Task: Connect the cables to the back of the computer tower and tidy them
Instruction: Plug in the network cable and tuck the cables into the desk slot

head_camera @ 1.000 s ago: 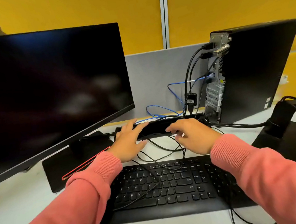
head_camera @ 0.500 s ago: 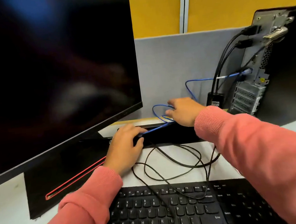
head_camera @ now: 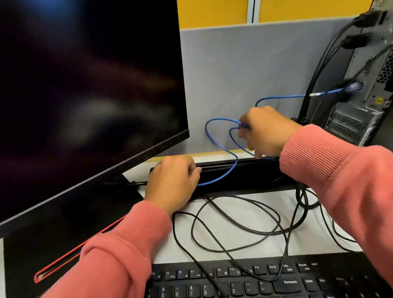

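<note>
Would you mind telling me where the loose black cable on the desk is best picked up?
Pinch the black cable from above at the bare loop on the desk between keyboard and black bar. There it lies flat and open, away from the blue cable both hands hold.

We reach both arms forward in pink sleeves. Our left hand (head_camera: 173, 180) lies knuckles up, fingers curled, apparently gripping the blue network cable (head_camera: 217, 143). Our right hand (head_camera: 266, 130), raised higher and to the right of the left, pinches that cable's loops.
</note>
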Available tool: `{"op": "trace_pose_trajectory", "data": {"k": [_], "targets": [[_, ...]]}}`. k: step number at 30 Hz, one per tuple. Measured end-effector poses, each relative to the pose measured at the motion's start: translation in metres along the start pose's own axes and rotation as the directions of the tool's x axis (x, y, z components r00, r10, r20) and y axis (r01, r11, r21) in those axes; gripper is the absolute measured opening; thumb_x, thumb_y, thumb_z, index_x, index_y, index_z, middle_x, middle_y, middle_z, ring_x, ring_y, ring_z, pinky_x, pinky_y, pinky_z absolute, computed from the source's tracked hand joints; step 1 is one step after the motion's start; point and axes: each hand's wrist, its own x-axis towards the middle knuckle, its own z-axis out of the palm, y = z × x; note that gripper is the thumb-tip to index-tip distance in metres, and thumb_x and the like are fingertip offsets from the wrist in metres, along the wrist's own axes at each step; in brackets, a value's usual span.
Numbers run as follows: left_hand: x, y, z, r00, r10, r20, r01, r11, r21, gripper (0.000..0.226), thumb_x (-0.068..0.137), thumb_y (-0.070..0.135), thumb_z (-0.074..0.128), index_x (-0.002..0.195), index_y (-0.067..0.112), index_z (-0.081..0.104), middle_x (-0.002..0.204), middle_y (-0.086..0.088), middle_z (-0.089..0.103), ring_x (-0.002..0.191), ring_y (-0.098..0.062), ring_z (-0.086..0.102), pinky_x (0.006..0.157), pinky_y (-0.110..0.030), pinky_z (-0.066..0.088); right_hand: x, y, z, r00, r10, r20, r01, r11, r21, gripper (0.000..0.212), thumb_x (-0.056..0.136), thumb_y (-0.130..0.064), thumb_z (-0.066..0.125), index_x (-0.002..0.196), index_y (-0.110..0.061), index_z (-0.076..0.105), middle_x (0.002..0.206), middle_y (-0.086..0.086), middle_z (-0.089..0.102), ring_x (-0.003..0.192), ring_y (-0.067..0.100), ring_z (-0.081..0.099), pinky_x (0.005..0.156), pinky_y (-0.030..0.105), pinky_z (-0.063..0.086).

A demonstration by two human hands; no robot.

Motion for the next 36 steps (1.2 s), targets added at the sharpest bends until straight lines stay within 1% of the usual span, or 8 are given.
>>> {"op": "trace_pose_trajectory", "data": {"k": [3,9,15,19,25,31,34,36], "targets": [[0.007,0.007,-0.001,0.999,-0.017,-0.028,0.020,0.993,0.115,0.028,0.098,0.044,0.058,0.078,0.025,0.060,0.088,-0.003,0.064,0.087,-0.031,0.063,0.067,-0.035,0.043,-0.006,0.002,-0.017,1.000,-0.025,-0.004,0.025,0.999,0.025,0.022,0.100,-0.014,0.048,0.097,-0.008,0.069,0.089,0.015,0.065,0.069,0.029,0.062,0.068,0.034,0.053],[0.019,0.016,0.001,0.990,-0.056,-0.130,0.073,0.989,0.131,0.028,0.103,0.040,0.051,0.091,0.018,0.065,0.095,-0.009,0.067,0.091,-0.037,0.066,0.070,-0.040,0.048,-0.020,0.009,-0.038,0.993,-0.119,-0.004,0.119,0.990,0.075,0.028,0.102,-0.013,0.044,0.095,-0.018,0.070,0.077,-0.001,0.057,0.072,0.018,0.055,0.059,0.026,0.037],[0.023,0.013,0.018,0.988,-0.055,-0.148,0.054,0.999,-0.006,0.017,0.103,0.028,0.054,0.105,0.018,0.067,0.105,-0.005,0.069,0.100,-0.030,0.063,0.083,-0.038,0.044,-0.027,0.003,-0.047,0.959,-0.245,0.144,0.225,0.964,0.143,0.027,0.104,-0.027,0.049,0.092,-0.023,0.072,0.063,-0.007,0.044,0.049,0.004,0.039,0.054,0.021,0.033],[0.030,0.005,0.026,0.989,-0.030,-0.146,0.014,0.994,-0.113,0.020,0.104,0.025,0.048,0.101,0.016,0.066,0.103,-0.007,0.068,0.100,-0.030,0.062,0.086,-0.041,0.046,-0.026,-0.008,-0.042,0.913,-0.326,0.247,0.304,0.945,0.122,0.027,0.104,-0.028,0.050,0.091,-0.023,0.072,0.064,-0.003,0.041,0.055,0.009,0.038,0.059,0.023,0.033],[0.030,-0.012,0.034,0.998,-0.032,-0.051,0.011,0.925,-0.380,0.025,0.102,0.021,0.045,0.115,0.023,0.067,0.119,0.004,0.065,0.115,-0.015,0.056,0.101,-0.036,0.044,-0.008,-0.002,-0.032,0.880,-0.373,0.293,0.250,0.890,0.382,0.027,0.105,-0.026,0.051,0.091,-0.019,0.073,0.055,-0.010,0.035,0.054,0.018,0.030,0.054,0.030,0.028],[0.026,-0.013,0.034,0.995,0.098,0.010,-0.085,0.904,-0.419,0.039,0.100,0.038,0.037,0.117,0.027,0.070,0.115,0.010,0.064,0.111,-0.013,0.060,0.100,-0.043,0.047,0.008,-0.014,-0.003,0.878,-0.299,0.373,0.270,0.954,0.129,0.029,0.105,-0.027,0.048,0.089,-0.021,0.071,0.059,-0.007,0.041,0.054,0.011,0.037,0.057,0.023,0.032],[0.020,-0.010,0.026,0.989,0.143,0.025,-0.103,0.817,-0.567,0.042,0.089,0.043,0.040,0.109,0.027,0.072,0.105,0.009,0.066,0.106,-0.014,0.063,0.097,-0.046,0.049,0.017,-0.006,0.003,0.951,-0.222,0.217,0.227,0.974,0.001,0.025,0.105,-0.022,0.047,0.093,-0.020,0.070,0.066,-0.006,0.048,0.066,0.014,0.049,0.065,0.025,0.036],[0.015,-0.011,0.021,0.975,0.204,0.090,-0.120,0.820,-0.559,0.054,0.075,0.044,0.043,0.121,0.029,0.067,0.109,0.009,0.066,0.108,-0.015,0.060,0.100,-0.044,0.048,0.023,0.003,0.006,0.982,-0.163,0.092,0.169,0.984,-0.058,0.023,0.103,-0.018,0.047,0.097,-0.016,0.069,0.077,0.001,0.058,0.080,0.024,0.058,0.073,0.031,0.043]]}}
